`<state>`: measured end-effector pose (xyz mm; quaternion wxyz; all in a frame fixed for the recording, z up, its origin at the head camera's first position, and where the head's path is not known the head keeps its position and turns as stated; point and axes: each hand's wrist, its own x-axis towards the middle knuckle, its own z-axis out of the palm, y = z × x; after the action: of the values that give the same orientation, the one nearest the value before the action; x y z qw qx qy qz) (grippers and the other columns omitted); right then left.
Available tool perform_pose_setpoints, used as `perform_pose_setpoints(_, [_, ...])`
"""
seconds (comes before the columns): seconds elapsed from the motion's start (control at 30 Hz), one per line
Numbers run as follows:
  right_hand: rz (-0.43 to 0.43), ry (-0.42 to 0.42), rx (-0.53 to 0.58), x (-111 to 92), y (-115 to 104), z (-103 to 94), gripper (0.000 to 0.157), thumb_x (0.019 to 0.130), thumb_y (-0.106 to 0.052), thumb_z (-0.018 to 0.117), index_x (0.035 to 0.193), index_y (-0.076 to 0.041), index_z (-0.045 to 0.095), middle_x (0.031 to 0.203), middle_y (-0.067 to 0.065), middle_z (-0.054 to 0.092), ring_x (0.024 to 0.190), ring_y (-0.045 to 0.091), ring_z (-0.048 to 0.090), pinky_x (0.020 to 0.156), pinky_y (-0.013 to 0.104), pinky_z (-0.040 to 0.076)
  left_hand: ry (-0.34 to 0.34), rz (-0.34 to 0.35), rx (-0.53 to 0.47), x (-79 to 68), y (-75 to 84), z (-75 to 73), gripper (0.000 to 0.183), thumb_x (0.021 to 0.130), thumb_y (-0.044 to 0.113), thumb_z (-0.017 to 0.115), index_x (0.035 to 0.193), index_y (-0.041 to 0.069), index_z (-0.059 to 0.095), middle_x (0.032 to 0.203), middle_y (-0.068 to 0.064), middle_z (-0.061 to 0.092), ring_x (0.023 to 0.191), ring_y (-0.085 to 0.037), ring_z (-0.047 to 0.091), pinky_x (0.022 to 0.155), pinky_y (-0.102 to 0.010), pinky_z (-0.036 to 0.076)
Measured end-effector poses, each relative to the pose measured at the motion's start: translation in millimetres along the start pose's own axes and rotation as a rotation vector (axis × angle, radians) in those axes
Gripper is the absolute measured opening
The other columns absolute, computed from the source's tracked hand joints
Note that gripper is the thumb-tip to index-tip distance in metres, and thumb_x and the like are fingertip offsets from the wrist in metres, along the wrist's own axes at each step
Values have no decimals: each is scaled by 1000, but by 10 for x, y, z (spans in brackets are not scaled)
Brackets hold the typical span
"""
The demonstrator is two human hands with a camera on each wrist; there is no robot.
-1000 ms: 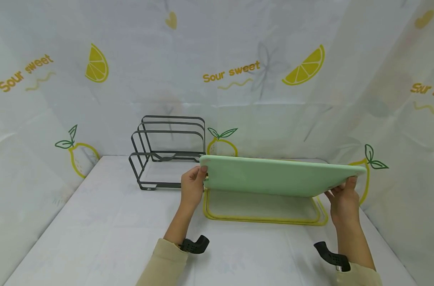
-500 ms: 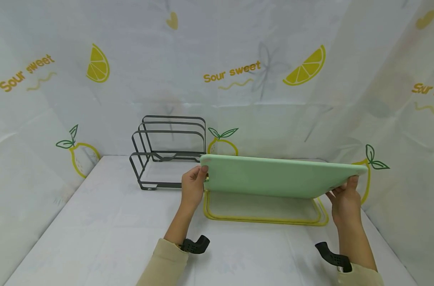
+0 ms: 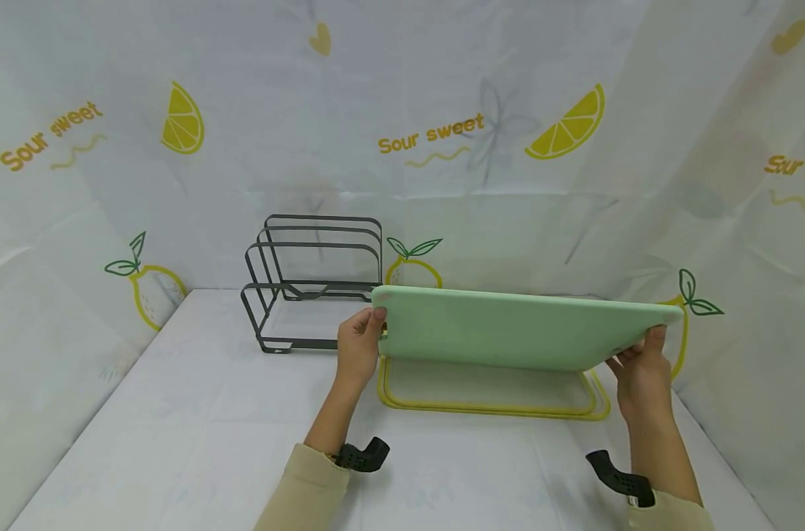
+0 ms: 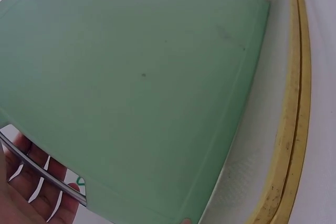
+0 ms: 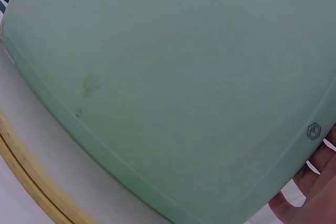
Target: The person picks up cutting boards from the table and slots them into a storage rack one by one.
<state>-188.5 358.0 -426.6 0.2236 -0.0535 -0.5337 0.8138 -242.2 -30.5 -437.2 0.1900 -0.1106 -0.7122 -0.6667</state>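
A light green cutting board (image 3: 495,328) is held up at a tilt between my two hands. My left hand (image 3: 359,345) grips its left end, where a grey bar handle (image 4: 47,174) spans a cutout, with fingers showing beyond the bar in the left wrist view. My right hand (image 3: 641,380) pinches the board's right end, thumb on the near face. In the right wrist view a small dark hexagonal mark sits near that edge. Under the raised board, two boards with yellow rims (image 3: 469,407) lie stacked on the table, their far parts hidden.
A black wire rack (image 3: 316,243) with several upright loops stands left of the boards, close to my left hand. White sheeting (image 3: 283,169) printed with lemons hangs behind and at both sides. White cloth covers the table (image 3: 197,428).
The green cutting board has tilted slightly more upright, its lower edge dropping a little in the head view. Both hands keep their hold on it.
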Motion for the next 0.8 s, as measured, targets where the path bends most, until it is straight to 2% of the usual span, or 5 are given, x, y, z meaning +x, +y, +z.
perform_pose_setpoints(0.43, [-9,1,-49,-13,-18,-13,59,84,-71,66,97,-13,73,85,-6,77,99,9,66,128,57,3,-3,7,2,-4,34,8,90,81,83,46,81,-4,68,88,-23,71,80,-12,65,83,-49,58])
perform_pose_setpoints(0.57, [-34,7,-14,2,9,-17,58,87,-68,65,79,-11,70,75,-5,73,86,8,62,123,45,21,-3,15,4,-4,37,9,89,80,83,46,78,-3,66,87,-21,71,81,-13,66,80,-41,58])
perform_pose_setpoints(0.67, [-61,8,38,18,62,-43,60,91,-65,62,69,-9,63,66,-2,68,75,9,57,105,33,37,-4,16,2,-2,31,9,88,80,83,46,79,-2,66,88,-20,72,82,-14,68,81,-42,59])
perform_pose_setpoints(0.73, [-59,-23,77,33,117,-91,60,95,-63,56,67,-10,57,63,-3,62,71,9,54,96,29,40,-3,13,3,0,24,10,89,79,84,46,79,-3,66,89,-20,72,82,-13,68,81,-44,60])
perform_pose_setpoints(0.8, [-52,-99,135,31,172,-153,57,99,-61,50,75,-11,63,71,-3,68,78,8,59,97,28,38,-1,10,6,-2,15,13,89,79,84,46,79,-2,67,89,-20,72,82,-13,67,81,-43,59])
